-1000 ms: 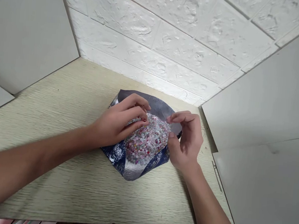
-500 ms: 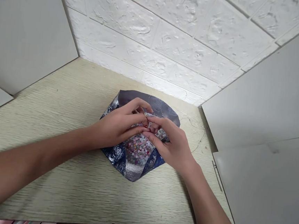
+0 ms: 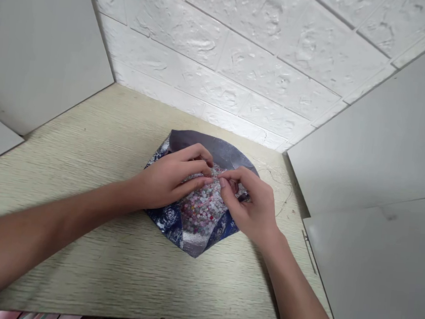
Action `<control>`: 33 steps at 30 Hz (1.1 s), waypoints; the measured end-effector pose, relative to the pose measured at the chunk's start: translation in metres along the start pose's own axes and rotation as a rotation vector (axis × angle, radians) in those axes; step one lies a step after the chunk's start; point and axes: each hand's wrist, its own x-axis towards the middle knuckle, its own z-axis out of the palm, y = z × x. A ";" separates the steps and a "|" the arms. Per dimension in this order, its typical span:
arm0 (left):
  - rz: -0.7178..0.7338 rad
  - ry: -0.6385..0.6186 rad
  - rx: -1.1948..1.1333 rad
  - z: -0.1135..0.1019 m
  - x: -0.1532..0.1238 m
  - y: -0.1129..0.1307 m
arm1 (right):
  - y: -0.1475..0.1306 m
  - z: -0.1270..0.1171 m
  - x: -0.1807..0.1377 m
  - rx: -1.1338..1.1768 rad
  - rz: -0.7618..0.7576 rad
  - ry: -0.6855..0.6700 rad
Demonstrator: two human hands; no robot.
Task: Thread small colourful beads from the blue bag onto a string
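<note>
The left hand (image 3: 168, 178) curves loosely, fingertips resting on a heap of small round pink, white and grey beads (image 3: 201, 205), while the right hand (image 3: 249, 205) pinches its thumb and fingers together among them; whether it grasps anything cannot be told. The beads sit on a creased navy-and-silver rose-patterned foil sheet (image 3: 168, 220), and a careless knock could scatter them across the pale wood-grain tabletop (image 3: 78, 252). Open tabletop lies left of the sheet, while a white brick-textured wall (image 3: 225, 56) and a smooth grey panel (image 3: 378, 134) close in behind and to the right.
</note>
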 end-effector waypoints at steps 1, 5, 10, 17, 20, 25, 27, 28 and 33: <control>0.000 -0.002 -0.004 0.000 0.000 0.000 | 0.000 0.000 0.000 -0.001 -0.002 0.011; 0.010 -0.010 -0.007 0.001 0.000 -0.001 | -0.001 0.001 0.000 -0.010 -0.021 0.023; 0.017 -0.009 0.003 0.001 -0.001 -0.002 | -0.003 0.000 0.001 -0.014 -0.032 0.038; 0.024 0.000 0.008 0.001 -0.001 -0.001 | -0.005 0.001 0.001 -0.051 -0.049 0.077; 0.018 -0.004 0.011 0.002 -0.001 -0.001 | -0.004 0.001 0.000 -0.058 -0.037 0.084; 0.014 -0.017 0.016 0.001 0.000 -0.002 | -0.003 0.001 0.000 -0.053 -0.025 0.091; 0.016 -0.016 0.018 0.001 0.000 -0.002 | -0.004 0.002 0.000 -0.058 -0.035 0.087; 0.019 -0.017 0.020 0.001 -0.001 -0.002 | -0.004 0.002 0.000 -0.061 -0.041 0.084; 0.036 -0.026 0.028 0.002 -0.002 -0.004 | -0.004 0.002 0.001 -0.072 -0.053 0.066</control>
